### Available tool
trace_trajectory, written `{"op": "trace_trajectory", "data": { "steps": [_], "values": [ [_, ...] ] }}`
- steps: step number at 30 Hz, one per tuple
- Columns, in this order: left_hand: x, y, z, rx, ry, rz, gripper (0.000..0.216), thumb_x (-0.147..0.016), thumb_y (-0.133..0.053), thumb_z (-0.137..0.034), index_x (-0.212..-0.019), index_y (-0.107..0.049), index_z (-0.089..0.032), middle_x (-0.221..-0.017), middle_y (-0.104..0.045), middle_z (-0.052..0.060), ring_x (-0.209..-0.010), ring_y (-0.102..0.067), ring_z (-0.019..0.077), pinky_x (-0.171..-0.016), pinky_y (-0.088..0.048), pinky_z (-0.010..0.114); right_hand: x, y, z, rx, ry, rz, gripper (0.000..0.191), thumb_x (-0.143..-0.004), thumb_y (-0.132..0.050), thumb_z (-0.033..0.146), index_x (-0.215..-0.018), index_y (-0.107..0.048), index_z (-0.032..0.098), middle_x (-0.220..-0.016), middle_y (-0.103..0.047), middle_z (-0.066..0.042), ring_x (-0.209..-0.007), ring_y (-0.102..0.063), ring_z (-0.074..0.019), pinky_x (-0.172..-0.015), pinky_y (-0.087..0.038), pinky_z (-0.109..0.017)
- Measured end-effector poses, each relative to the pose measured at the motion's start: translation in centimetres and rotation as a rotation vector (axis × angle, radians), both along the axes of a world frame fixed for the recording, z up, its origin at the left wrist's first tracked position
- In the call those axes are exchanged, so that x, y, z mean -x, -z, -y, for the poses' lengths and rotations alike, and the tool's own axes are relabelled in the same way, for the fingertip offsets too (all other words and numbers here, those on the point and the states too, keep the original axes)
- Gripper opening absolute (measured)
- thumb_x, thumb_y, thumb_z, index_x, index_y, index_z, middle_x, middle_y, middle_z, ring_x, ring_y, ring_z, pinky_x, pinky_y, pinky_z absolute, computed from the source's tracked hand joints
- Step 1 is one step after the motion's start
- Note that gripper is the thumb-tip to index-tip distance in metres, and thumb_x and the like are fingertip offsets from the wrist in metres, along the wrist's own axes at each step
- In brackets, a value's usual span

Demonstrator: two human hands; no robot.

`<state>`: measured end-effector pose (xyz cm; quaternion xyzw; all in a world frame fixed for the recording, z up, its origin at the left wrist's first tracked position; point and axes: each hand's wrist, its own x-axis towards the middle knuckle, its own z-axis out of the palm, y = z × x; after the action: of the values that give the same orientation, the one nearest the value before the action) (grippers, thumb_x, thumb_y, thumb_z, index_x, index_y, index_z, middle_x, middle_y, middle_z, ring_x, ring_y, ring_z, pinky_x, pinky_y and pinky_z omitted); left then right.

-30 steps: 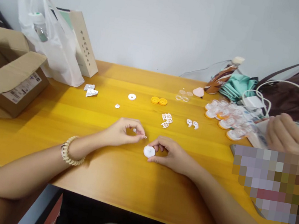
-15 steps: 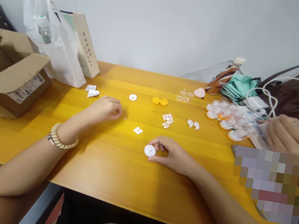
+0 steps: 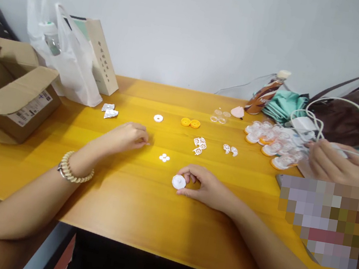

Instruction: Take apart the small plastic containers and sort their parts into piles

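My right hand rests on the yellow wooden table with its fingers closed round a small white round disc. My left hand, with a bead bracelet on the wrist, lies further left and pinches a tiny piece at its fingertips. Between the two hands lies a small white flower-shaped part. Beyond it are white lattice pieces, two more white bits, two orange caps and a white ring.
An open cardboard box sits at the left, with a white plastic bag and paper bag behind it. Assembled clear-and-orange parts, a bottle, cables and a brown bag crowd the right. Another person's hand works there.
My left hand left the right hand, dropped the white flower-shaped part on the table and moved left and away, now pinching a tiny piece. The right hand stayed put.
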<state>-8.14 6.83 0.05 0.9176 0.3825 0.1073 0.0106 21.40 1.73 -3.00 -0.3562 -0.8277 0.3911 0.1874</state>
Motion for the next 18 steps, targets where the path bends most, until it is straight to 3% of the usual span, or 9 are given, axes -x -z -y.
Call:
{"op": "trace_trajectory", "data": {
  "steps": [4, 11, 18],
  "values": [
    [-1.8, 0.0, 1.2, -0.001, 0.035, 0.136, 0.018, -0.088, -0.049, -0.024, -0.086, -0.064, -0.015, -0.081, -0.062, 0.005, -0.073, -0.057, 0.0149, -0.07, -0.044, 0.027, 0.0, 0.0, 0.0, -0.002, -0.008, 0.005, 0.027, -0.073, -0.068, 0.038, -0.093, -0.06, 0.021, -0.083, -0.056, -0.001, -0.076, -0.05, -0.0146, -0.071, -0.039, -0.028],
    [-6.4, 0.7, 4.7, 0.178, 0.288, 0.318, 0.024, -0.087, -0.055, -0.032, -0.103, -0.06, -0.016, -0.095, -0.064, 0.007, -0.088, -0.058, 0.016, -0.08, -0.044, 0.029, -0.2, 0.5, 0.0, -0.011, -0.011, -0.026, 0.032, -0.073, -0.067, 0.034, -0.099, -0.056, 0.021, -0.081, -0.053, 0.0, -0.074, -0.048, -0.0135, -0.068, -0.039, -0.026],
    [-8.2, 2.1, 5.6, 0.257, 0.262, 0.33, 0.031, -0.081, -0.063, -0.036, -0.104, -0.059, -0.017, -0.093, -0.064, 0.006, -0.086, -0.057, 0.0173, -0.079, -0.041, 0.03, -0.2, 0.5, 0.3, -0.015, -0.004, -0.038, 0.039, -0.071, -0.067, 0.03, -0.1, -0.044, 0.021, -0.086, -0.051, -0.001, -0.078, -0.048, -0.0142, -0.072, -0.042, -0.028]
  ]
}}
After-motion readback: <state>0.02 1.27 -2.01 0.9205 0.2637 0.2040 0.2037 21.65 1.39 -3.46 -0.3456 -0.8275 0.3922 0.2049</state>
